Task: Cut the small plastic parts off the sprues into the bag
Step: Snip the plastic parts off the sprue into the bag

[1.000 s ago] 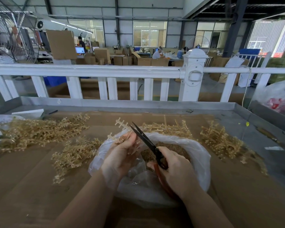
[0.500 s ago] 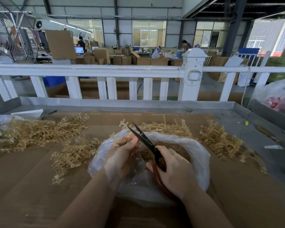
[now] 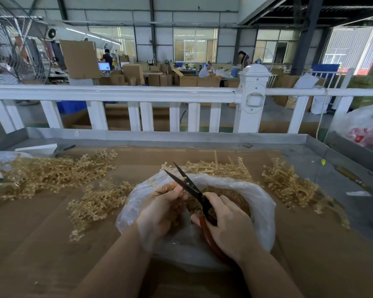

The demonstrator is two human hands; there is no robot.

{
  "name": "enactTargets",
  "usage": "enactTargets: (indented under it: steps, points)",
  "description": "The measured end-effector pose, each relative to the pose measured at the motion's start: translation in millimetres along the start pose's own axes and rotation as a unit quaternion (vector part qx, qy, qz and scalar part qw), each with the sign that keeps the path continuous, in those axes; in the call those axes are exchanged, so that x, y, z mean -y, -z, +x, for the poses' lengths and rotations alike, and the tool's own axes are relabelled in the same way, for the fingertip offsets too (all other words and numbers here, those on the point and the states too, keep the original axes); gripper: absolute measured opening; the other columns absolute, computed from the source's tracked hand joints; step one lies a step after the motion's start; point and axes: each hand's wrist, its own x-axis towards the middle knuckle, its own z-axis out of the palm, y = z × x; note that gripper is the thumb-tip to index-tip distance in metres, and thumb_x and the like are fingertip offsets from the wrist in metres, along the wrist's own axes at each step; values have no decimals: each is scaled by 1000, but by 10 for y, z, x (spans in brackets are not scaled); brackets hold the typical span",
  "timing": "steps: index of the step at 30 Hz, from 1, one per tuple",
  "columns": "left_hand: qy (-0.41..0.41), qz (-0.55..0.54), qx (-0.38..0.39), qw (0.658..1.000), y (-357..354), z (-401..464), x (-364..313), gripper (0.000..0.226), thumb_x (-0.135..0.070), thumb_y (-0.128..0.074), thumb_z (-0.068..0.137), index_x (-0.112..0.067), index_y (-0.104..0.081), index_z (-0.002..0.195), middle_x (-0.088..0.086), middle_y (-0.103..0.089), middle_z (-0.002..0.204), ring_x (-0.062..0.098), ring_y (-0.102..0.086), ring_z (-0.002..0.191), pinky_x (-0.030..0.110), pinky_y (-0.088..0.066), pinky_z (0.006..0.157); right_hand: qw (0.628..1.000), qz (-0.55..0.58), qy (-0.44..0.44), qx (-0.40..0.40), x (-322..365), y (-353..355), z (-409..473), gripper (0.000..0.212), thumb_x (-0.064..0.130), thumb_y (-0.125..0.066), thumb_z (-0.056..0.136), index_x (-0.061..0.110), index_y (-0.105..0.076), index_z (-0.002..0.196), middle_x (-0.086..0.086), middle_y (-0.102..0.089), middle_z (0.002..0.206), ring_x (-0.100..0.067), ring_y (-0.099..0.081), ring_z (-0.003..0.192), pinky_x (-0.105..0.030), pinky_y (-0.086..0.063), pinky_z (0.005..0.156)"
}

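Note:
A clear plastic bag lies open on the cardboard-covered table, with small tan cut parts inside. My left hand grips a tan sprue over the bag's mouth. My right hand holds red-handled scissors, whose black blades are parted and point up and to the left, beside the sprue. Heaps of tan sprues lie at the left, near the middle left, behind the bag and at the right.
A raised metal rim runs round the table, with a white railing behind it. A white block sits at the far left corner. Another clear bag with red contents stands at the right edge.
My left hand has drawn the sprue lower into the bag's mouth, so less of it sticks out. The scissor blades have opened a little. The right hand has barely shifted.

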Motion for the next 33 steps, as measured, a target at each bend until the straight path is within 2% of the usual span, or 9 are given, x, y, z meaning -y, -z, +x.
enactTargets:
  steps: [4, 7, 10, 14, 19, 22, 26, 30, 33]
  points:
    - [-1, 12, 5, 1000, 12, 3, -6, 20, -6, -50, 93, -10, -60, 77, 1, -60, 63, 8, -58, 52, 22, -44, 60, 1000, 9, 1, 4, -1, 13, 19, 49, 58, -55, 84, 25, -57, 120, 9, -64, 102, -9, -59, 95, -14, -39, 78]
    - [4, 21, 20, 1000, 5, 0, -22, 5, -12, -60, 82, -12, -59, 77, 1, -59, 64, 12, -55, 53, 25, -44, 57, 1000, 10, 2, 7, -14, 24, 27, 50, 56, -55, 85, 23, -57, 121, 5, -66, 102, -13, -61, 94, -22, -47, 79]
    - [5, 32, 44, 999, 16, -8, -40, 10, -19, -62, 72, -13, -56, 76, 4, -54, 70, 15, -50, 54, 29, -40, 57, 1000, 5, 3, 5, -26, 30, 23, 47, 51, -59, 86, 21, -58, 122, 2, -67, 101, -15, -63, 93, -26, -49, 79]
    - [23, 22, 18, 999, 6, -20, -39, 11, -14, -62, 82, -7, -64, 90, 8, -65, 79, 14, -60, 54, 24, -48, 51, 1000, -3, 4, 6, -25, 26, 31, 44, 49, -60, 87, 22, -58, 122, 3, -67, 100, -14, -63, 92, -26, -50, 79]
    - [27, -71, -10, 997, 4, 14, -60, 2, -11, -63, 76, -11, -62, 78, -1, -60, 55, 10, -54, 45, 22, -41, 55, 1000, -9, 8, 17, -26, 33, 29, 46, 50, -55, 88, 23, -56, 125, 4, -67, 101, -14, -63, 93, -24, -46, 78]
    - [8, -98, -37, 994, 25, 45, -54, 3, -8, -64, 75, -10, -65, 75, -1, -60, 53, 9, -56, 42, 19, -46, 46, 1000, -7, 12, 13, -18, 30, 25, 50, 54, -53, 86, 23, -56, 125, 4, -67, 101, -14, -63, 92, -23, -47, 78]
    - [15, -64, -49, 997, 54, 48, -36, 2, -11, -67, 77, -10, -66, 79, 0, -62, 55, 12, -58, 46, 26, -47, 56, 1000, -9, 12, -9, 1, 21, 5, 51, 55, -59, 84, 22, -58, 124, 3, -68, 99, -14, -64, 90, -27, -52, 76]
    - [41, -24, -15, 999, 47, 14, -15, 12, -4, -58, 88, -7, -66, 80, 4, -64, 56, 16, -62, 46, 26, -47, 49, 1000, -9, 7, -26, 17, 27, 3, 48, 54, -62, 83, 23, -61, 119, 4, -68, 96, -12, -64, 87, -26, -53, 73]
    - [34, -41, 36, 998, 30, -19, -22, 9, -2, -59, 77, -7, -66, 81, 5, -62, 59, 16, -60, 49, 25, -47, 49, 999, -14, 7, -28, 14, 19, 2, 47, 52, -64, 83, 24, -61, 120, 5, -68, 96, -12, -64, 87, -24, -53, 73]
